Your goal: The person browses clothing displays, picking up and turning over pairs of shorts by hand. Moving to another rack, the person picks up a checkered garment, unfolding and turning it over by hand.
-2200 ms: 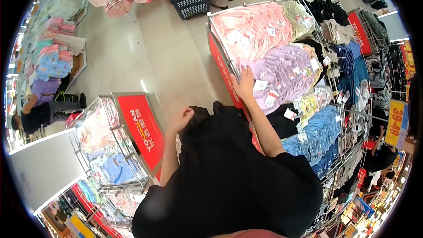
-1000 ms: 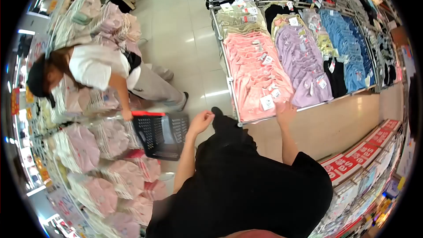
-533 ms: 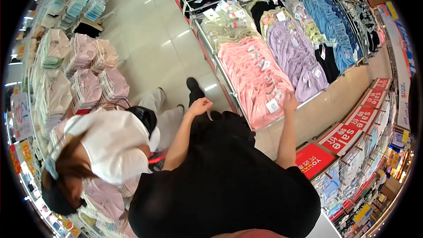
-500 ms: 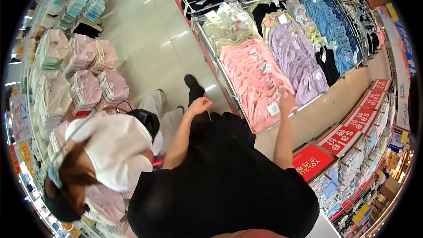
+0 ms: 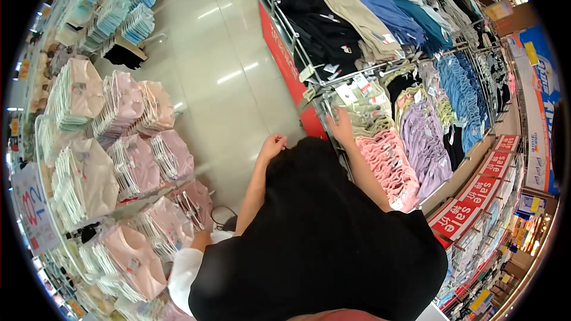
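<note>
My left hand [image 5: 273, 145] is in front of my black shirt over the aisle, its fingers curled together; whether anything is in them I cannot make out. My right hand [image 5: 341, 127] reaches over the display bin's near corner, fingers apart and holding nothing I can see. It is beside the metal rail [image 5: 322, 107] and the folded beige garments [image 5: 372, 116]. Just to its right lie pink garments [image 5: 386, 163] in a ruffled row, with purple garments [image 5: 425, 142] beyond them. White price tags [image 5: 345, 94] stick up from the beige row.
Racks of hung pastel underwear [image 5: 134, 163] line the left side. Black trousers [image 5: 312, 18] and blue trousers [image 5: 380, 9] fill the bin's far section. Red sale signs [image 5: 473, 193] edge a rack on the right. A person in a white sleeve [image 5: 187, 276] stands close on my left.
My view has moved forward along the bin. My right hand has gone from the pink garments to beside the beige ones at the rail. The person in white is now mostly hidden behind me.
</note>
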A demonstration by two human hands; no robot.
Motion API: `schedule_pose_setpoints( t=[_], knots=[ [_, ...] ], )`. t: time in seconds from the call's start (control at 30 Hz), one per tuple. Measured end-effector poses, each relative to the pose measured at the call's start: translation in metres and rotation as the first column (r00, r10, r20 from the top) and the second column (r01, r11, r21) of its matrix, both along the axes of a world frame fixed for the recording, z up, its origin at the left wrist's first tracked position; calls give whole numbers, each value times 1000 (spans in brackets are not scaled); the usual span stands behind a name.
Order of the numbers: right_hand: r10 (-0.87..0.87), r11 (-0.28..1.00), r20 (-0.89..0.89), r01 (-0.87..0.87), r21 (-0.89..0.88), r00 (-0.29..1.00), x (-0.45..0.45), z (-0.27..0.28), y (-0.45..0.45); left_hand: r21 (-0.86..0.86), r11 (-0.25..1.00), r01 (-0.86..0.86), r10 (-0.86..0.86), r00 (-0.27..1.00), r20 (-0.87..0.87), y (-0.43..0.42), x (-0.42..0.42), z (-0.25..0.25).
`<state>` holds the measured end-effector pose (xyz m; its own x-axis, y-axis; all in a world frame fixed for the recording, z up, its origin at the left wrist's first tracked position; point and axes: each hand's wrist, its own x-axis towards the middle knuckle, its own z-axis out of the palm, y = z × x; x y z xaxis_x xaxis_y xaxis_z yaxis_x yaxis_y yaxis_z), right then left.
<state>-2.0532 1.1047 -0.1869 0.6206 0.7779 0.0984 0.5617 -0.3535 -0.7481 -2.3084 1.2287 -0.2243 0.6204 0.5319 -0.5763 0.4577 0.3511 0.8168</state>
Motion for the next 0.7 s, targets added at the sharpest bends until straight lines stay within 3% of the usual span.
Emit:
schedule_pose_setpoints(
  t=[0.1,0.17,0.3,0.43,0.5,0.53,0.6,0.63,0.7],
  knots=[
    [-131,989,-73,125,-77,989,3,-12,22,8,1000,3,-3,1000,-10,42,-9,-8],
    [-140,989,-43,138,-45,989,2,-17,36,-70,994,-81,81,997,-2,70,-10,6],
    [-163,975,27,165,-145,986,-3,-10,80,-93,994,-59,55,997,-51,132,-14,12],
    [-363,877,103,377,-298,926,-1,5,118,-86,993,-77,71,996,-62,197,1,13],
    [-162,711,184,244,-660,969,7,20,141,-81,993,-91,87,995,-51,240,11,13],
    [-180,714,174,250,-654,968,13,22,159,-65,997,-45,40,997,-70,262,15,15],
    [-18,665,-64,-36,-746,998,26,23,194,-60,998,-26,20,995,-94,307,22,20],
    [-40,669,-72,-27,-743,997,32,10,216,-68,997,-24,17,994,-108,328,27,27],
    [125,791,-203,-221,-571,971,49,-17,270,-55,998,10,-18,989,-149,373,32,38]
  ],
)
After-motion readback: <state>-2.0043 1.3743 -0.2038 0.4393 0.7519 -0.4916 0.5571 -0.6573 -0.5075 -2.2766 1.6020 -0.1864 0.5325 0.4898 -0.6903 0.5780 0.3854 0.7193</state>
